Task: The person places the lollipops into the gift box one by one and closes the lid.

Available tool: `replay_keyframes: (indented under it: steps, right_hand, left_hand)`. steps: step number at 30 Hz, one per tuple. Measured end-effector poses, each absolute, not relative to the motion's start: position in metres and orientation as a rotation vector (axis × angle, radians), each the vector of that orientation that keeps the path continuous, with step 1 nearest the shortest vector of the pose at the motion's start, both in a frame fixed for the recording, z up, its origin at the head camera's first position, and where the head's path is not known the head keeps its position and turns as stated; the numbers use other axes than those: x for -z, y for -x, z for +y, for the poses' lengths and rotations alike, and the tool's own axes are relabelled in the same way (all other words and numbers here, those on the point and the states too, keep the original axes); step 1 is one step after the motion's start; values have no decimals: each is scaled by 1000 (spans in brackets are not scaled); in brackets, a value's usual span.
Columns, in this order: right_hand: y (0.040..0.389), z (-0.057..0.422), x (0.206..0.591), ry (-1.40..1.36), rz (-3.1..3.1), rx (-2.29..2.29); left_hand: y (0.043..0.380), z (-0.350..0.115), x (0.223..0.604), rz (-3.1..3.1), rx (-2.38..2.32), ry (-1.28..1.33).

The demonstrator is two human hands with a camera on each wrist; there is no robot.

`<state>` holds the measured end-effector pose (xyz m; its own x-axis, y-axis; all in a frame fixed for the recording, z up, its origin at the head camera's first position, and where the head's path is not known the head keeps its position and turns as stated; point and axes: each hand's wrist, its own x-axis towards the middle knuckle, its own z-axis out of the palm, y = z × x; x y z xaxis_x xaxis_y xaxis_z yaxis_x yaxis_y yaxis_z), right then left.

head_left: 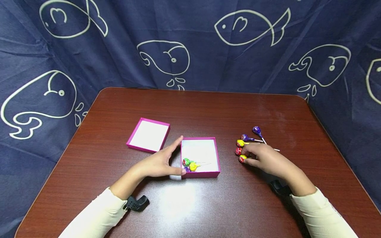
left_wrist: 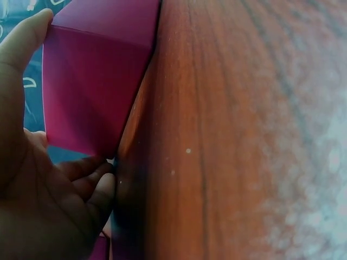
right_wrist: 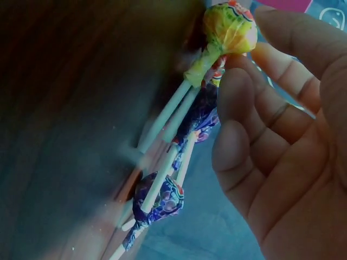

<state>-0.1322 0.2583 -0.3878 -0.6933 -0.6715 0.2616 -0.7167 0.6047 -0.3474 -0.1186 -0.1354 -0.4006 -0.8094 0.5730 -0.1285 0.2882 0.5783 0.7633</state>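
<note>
My left hand spans the left side of an open pink box, thumb at its near corner and fingers at the far one. The box's pink outer wall shows between thumb and fingers in the left wrist view. Inside lie a green lollipop, a yellow one and a purple one partly hidden by the thumb. With thumb and index finger, my right hand pinches the head of a yellow-and-red lollipop, nearest of a row. Beside it are a red lollipop and another yellow lollipop.
Two purple lollipops lie beyond the right hand, sticks pointing right. A pink lid with a white inside lies left of the box, near the left fingers. The brown table ends at a blue curtain with white fish and whale drawings.
</note>
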Motion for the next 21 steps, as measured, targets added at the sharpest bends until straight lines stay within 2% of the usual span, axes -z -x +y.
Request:
replay_keyframes:
  steps: [21]
  right_hand:
    - [134,255,391,-1238,-2746,-688]
  left_hand:
    - [120,-136,403,2458,-1084,-700]
